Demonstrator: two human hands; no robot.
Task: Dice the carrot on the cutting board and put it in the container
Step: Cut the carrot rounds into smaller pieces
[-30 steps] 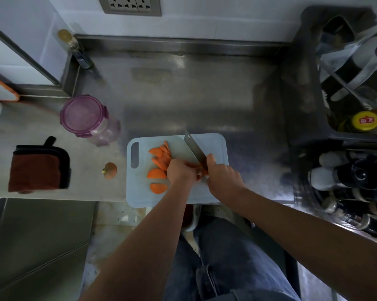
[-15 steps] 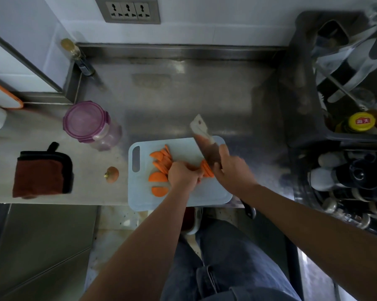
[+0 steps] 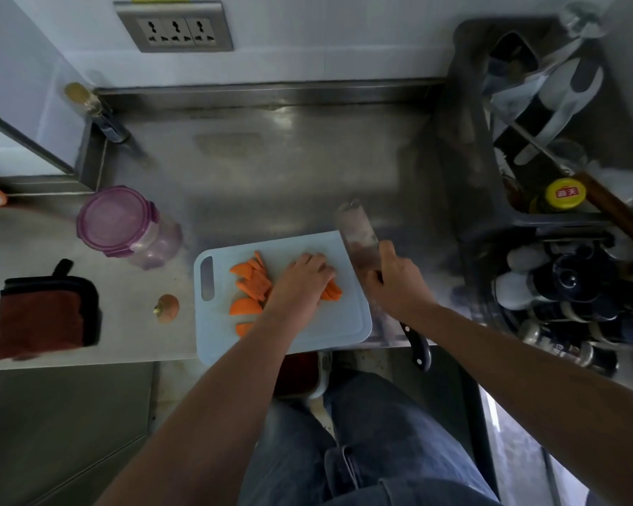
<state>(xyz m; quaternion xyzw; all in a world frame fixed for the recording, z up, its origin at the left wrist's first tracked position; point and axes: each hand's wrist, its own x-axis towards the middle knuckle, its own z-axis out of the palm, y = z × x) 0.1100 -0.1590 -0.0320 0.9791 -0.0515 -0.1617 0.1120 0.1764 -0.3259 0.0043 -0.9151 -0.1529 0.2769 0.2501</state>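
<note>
The left hand [image 3: 300, 283] lies palm down on the cutting board [image 3: 344, 323], just below the middle of the frame. Its fingers are laid loosely over a heap of carrot [image 3: 249, 283], pressing on it rather than closing round it. The right hand [image 3: 395, 283] sits just to the right, fingers curled round a knife [image 3: 355, 235]. The wide blade points up the frame along the board's right edge and is blurred, and the black handle sticks out below the wrist, past the counter's front edge.

The carrot is cut into thin orange half-moon slices, not yet dice. Most lie fanned and overlapping to the left of the left hand, with two larger pieces below them. A few more slices stacked on edge peep out from under the right side of that hand. All of these are on the pale blue board, which has a slot handle at its left end.

Left of the board a stubby carrot end [image 3: 167, 306] lies on the steel counter [image 3: 289, 169]. The container [image 3: 125, 224], clear with a purple clip lid on it, stands up and to the left of the board. A folded red-brown cloth [image 3: 41, 315] lies at the left edge of the frame. A dark rack of bottles [image 3: 570, 286] fills the right side.
</note>
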